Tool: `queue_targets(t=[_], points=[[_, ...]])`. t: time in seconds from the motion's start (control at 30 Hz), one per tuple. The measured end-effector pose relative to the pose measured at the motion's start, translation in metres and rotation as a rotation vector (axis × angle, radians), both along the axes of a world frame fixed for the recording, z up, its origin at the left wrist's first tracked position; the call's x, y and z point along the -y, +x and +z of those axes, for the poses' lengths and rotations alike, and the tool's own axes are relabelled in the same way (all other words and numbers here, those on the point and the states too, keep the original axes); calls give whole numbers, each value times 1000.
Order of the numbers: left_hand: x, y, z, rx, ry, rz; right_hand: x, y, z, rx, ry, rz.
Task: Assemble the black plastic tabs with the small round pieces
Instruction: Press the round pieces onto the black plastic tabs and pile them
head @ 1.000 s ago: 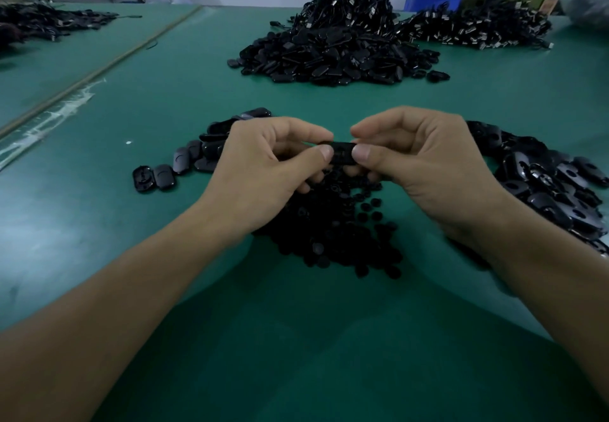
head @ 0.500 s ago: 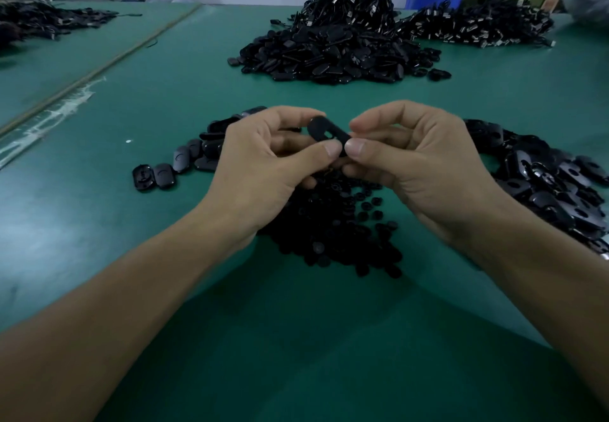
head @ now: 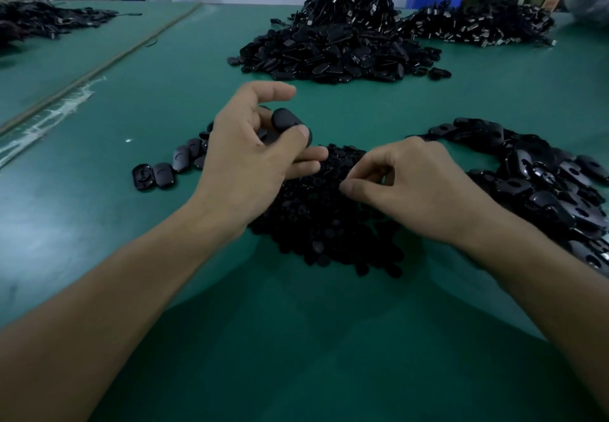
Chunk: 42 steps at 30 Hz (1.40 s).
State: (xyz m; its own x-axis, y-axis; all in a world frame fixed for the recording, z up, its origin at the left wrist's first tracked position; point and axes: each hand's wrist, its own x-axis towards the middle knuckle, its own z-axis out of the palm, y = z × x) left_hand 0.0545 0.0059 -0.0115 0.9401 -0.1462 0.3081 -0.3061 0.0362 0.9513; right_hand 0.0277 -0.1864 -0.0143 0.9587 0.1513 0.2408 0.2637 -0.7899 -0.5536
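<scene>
Left hand (head: 244, 158) holds one black tab (head: 285, 120) pinched between thumb and curled fingers, index finger lifted free, above the far left edge of the pile of small round pieces (head: 323, 223). Right hand (head: 412, 184) sits low on that pile, thumb and forefinger drawn together; cannot tell if a piece is between them. Pile lies mid green worktop (head: 296, 339). Short row of tabs (head: 164, 171) to the left, loose tab heap (head: 543, 184) to the right, big black heap (head: 329, 52) far.
</scene>
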Motion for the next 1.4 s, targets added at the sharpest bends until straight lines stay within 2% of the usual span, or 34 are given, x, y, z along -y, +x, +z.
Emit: queue_targets(t=[0.33,0.5,0.9,1.07,1.27,1.4], points=[[1,2,-6,0,60,-3,-10,2,-6,-49,-62,-57],[0,2,-7,3,79,-10,-11,3,-5,25,-150,-54],[0,4,-9,38,187,10,-5,1,3,17,432,58],[0,5,-8,50,168,25,-5,2,5,42,473,62],[1,4,-9,75,179,30,-9,0,8,-11,646,90],[1,5,-10,72,172,41,-9,0,9,50,615,81]])
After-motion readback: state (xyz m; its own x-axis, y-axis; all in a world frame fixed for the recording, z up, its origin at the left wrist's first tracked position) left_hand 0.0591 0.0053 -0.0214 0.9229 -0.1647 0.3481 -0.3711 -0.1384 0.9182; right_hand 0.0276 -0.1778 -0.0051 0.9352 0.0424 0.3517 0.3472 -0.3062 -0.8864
